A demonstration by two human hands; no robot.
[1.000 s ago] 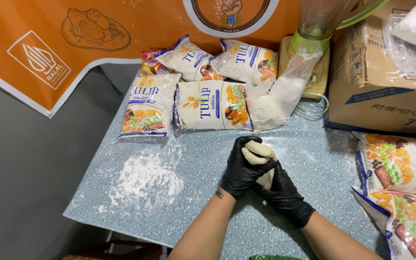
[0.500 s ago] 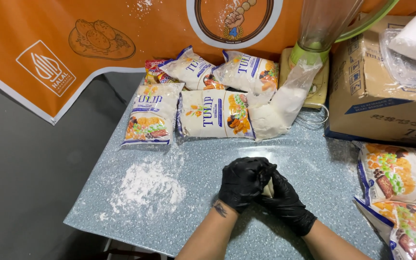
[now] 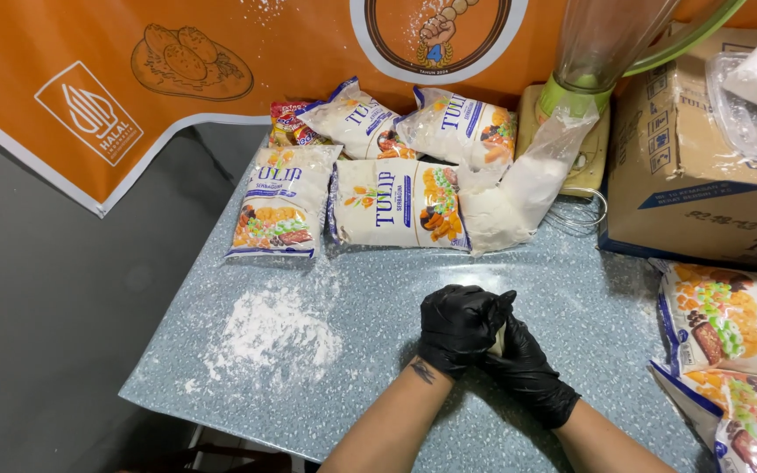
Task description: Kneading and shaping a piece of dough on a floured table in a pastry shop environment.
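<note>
I see both black-gloved hands pressed together low on the speckled blue-grey counter (image 3: 571,289). The left hand (image 3: 459,326) curls over the right hand (image 3: 526,372), fingers closed around a pale lump of dough (image 3: 496,343), barely visible between them. Loose white flour (image 3: 273,328) lies at nine o'clock, well apart.

Both gloved hands clasped together, left hand (image 3: 459,328) over right hand (image 3: 526,372).

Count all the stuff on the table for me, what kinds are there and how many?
White flour bags: 6
Small red packet: 1
Clear open bag of flour: 1
Blender: 1
Cardboard box: 1
Loose flour pile: 1
Total: 11
</note>
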